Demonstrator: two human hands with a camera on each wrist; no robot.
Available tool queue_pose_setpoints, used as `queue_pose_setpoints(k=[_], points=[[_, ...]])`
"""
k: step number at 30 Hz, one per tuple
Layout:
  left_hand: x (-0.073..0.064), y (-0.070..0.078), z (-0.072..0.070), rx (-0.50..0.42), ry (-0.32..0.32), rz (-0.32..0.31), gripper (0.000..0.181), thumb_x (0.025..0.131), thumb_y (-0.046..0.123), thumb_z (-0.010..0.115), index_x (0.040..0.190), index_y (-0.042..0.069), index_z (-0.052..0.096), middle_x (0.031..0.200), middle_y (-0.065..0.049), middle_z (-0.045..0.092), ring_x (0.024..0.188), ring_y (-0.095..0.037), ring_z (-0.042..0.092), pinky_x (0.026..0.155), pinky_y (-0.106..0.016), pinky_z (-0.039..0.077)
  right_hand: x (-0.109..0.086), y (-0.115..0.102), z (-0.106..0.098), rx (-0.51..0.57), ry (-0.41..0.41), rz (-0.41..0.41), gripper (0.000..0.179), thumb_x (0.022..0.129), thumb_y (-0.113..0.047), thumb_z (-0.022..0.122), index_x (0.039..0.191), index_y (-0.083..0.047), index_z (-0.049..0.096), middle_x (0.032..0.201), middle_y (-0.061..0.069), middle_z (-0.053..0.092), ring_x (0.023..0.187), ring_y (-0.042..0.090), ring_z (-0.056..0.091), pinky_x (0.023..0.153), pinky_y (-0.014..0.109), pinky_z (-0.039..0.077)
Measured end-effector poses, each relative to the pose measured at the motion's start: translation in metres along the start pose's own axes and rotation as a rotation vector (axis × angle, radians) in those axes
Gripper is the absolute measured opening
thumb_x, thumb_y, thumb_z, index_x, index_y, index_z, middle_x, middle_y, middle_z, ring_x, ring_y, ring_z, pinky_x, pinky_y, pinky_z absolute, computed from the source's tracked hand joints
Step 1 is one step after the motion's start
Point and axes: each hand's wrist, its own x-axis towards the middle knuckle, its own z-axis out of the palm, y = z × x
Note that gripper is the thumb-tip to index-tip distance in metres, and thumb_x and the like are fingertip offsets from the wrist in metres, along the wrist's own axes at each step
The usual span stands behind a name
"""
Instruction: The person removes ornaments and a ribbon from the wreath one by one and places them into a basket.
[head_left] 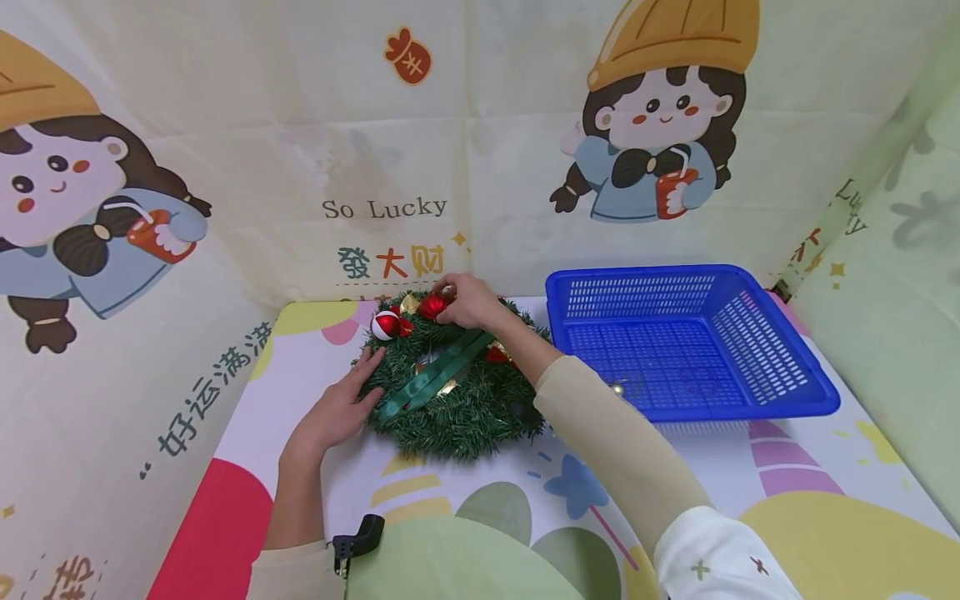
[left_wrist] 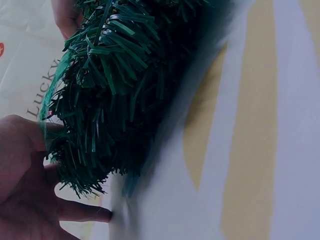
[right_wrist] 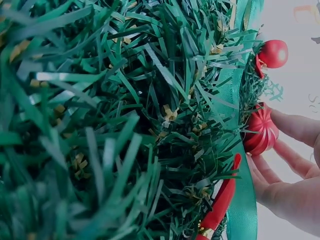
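Observation:
A green artificial wreath [head_left: 461,429] lies on the table, with a wide green ribbon [head_left: 431,379] stretched across it. At its far side my right hand [head_left: 472,302] pinches a ridged red bauble [right_wrist: 261,131] between thumb and fingers. Left of that bauble sit a gold ornament [head_left: 408,303] and a red-and-white ball [head_left: 387,325]. My left hand [head_left: 341,415] touches the wreath's left edge with spread fingers; in the left wrist view those fingers [left_wrist: 85,212] reach along its side. A red bow [head_left: 497,354] shows partly behind my right forearm.
Right of the wreath stands a blue plastic basket [head_left: 795,367] with perforated walls. A small silvery ball [head_left: 617,389] is inside it, close to my right sleeve. Printed cloth walls [head_left: 480,167] enclose the table at the back and sides.

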Motion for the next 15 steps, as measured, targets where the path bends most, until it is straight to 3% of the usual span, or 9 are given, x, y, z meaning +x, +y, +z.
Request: queue_pose_setpoints(k=[15], points=[[0.000, 0.000, 0.000, 0.013, 0.007, 0.002, 0.065, 0.112, 0.025, 0.047, 0.169, 0.020, 0.016, 0.176, -0.015, 0.006, 0.158, -0.049, 0.014, 0.124, -0.068, 0.020, 0.006, -0.009, 0.011, -0.121, 0.039, 0.004, 0.059, 0.094, -0.017, 0.079, 0.148, -0.007, 0.057, 0.129, 0.014, 0.068, 0.117, 0.029, 0.064, 0.097, 0.041, 0.055]])
